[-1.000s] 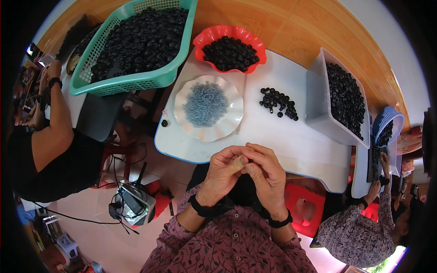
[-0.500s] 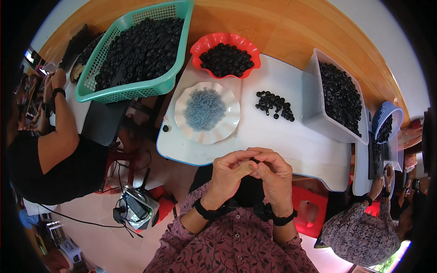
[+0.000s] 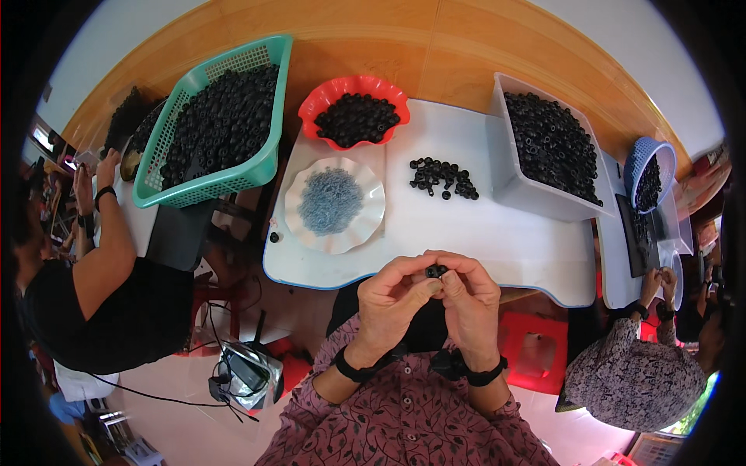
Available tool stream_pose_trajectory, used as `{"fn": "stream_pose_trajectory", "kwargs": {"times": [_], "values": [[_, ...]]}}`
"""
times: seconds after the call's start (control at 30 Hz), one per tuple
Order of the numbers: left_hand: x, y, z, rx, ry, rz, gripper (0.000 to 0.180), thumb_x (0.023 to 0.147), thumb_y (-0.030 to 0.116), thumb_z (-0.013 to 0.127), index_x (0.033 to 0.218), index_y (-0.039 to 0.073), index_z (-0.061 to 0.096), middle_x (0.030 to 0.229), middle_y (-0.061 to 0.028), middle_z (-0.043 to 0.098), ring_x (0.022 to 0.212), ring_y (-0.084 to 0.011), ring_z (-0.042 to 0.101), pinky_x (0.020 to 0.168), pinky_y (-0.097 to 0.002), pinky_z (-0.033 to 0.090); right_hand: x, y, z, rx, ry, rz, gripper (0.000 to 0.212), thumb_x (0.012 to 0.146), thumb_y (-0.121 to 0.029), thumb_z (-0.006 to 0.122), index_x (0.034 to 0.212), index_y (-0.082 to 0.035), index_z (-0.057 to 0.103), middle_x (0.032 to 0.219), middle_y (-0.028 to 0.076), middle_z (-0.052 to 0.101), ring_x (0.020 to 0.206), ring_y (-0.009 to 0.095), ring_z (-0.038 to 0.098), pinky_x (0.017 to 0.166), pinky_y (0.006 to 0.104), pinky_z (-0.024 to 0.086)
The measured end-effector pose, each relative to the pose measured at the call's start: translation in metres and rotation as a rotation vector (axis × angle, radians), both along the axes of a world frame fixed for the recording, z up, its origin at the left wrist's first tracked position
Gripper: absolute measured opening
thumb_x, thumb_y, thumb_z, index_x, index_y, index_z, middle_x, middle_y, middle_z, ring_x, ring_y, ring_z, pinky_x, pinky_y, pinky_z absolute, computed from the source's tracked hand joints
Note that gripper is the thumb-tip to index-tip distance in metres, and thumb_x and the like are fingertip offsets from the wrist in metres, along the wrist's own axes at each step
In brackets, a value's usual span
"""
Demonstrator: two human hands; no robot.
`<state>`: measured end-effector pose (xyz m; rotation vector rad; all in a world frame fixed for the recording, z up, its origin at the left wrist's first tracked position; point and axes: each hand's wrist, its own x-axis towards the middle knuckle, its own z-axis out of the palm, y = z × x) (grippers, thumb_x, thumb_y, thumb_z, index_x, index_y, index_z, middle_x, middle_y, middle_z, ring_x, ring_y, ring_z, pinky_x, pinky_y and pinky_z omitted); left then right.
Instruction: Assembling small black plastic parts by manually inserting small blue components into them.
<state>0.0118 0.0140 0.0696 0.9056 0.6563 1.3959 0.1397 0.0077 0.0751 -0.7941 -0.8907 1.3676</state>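
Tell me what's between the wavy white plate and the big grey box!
Small black beads lie on the table between the plate and box, in the head view.

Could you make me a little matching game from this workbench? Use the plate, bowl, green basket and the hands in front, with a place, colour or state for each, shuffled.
1. Plate
2. Bowl
3. Basket
4. Left hand and right hand

A. Red, wavy-rimmed
B. Close together, fingertips holding black pieces
C. White, with pale blue bits on it
D. Green, left of the others

Pairs: 1-C, 2-A, 3-D, 4-B
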Motion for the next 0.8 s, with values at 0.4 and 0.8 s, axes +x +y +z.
{"fn": "stream_pose_trajectory", "kwargs": {"times": [0.4,0.8], "values": [[0.006,-0.009,0.019,0.1,0.126,-0.01,0.028,0.084,-0.01,0.063,0.112,-0.006,0.061,0.098,-0.0063,0.059,0.083,-0.0094,0.059,0.08,-0.0231,0.054,0.017,-0.013,0.019,0.079,-0.199,-0.058,0.018,0.09,-0.001,0.06,0.108,0.004,0.063,0.096,0.004,0.057,0.085,0.011,0.06,0.077,0.0233,0.052],[0.013,-0.014,0.021,0.217,0.325,0.048,0.026,0.082,-0.009,0.066,0.108,-0.005,0.063,0.096,-0.0095,0.064,0.08,-0.0116,0.064,0.064,-0.0187,0.05,0.027,-0.02,0.019,0.123,-0.241,-0.11,0.01,0.089,0.002,0.061,0.098,0.003,0.064,0.094,0.004,0.059,0.085,0.009,0.059,0.075,0.0206,0.051]]}}
